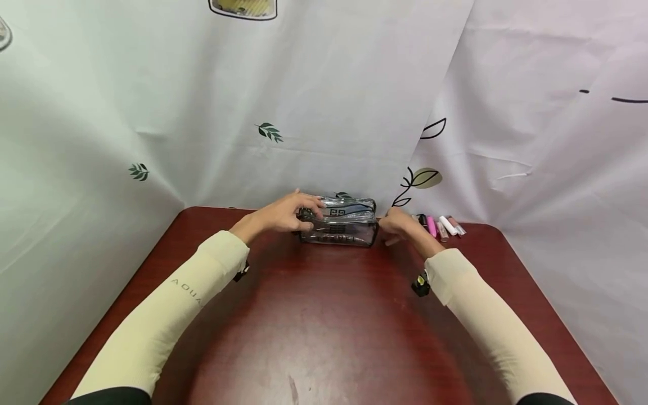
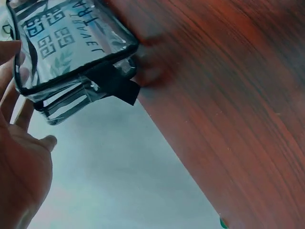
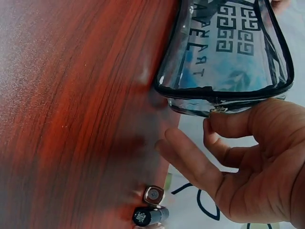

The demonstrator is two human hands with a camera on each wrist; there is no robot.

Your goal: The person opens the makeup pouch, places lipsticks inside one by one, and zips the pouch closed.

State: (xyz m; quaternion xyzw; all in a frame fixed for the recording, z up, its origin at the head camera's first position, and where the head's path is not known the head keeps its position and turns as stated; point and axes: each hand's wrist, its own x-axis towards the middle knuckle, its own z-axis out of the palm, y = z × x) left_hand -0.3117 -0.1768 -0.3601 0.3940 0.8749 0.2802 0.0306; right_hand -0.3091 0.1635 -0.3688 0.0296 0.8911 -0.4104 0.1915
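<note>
While the right hand (image 1: 402,222) pinches a zip pull (image 3: 218,110), the left hand (image 1: 283,212) rests loosely against the clear pouch (image 1: 336,232)
Black-trimmed, the pouch sits at the far edge of the dark red table (image 1: 329,315), before a white sheet (image 1: 334,73); right thumb and forefinger clamp the pull at its right end, left fingers and thumb are apart, and small tubes (image 1: 442,230) lie near the right hand

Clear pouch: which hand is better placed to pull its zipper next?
Probably the right hand: its thumb and index finger seem to pinch the zipper pull at one end of the pouch. The left hand is at the opposite end.
</note>
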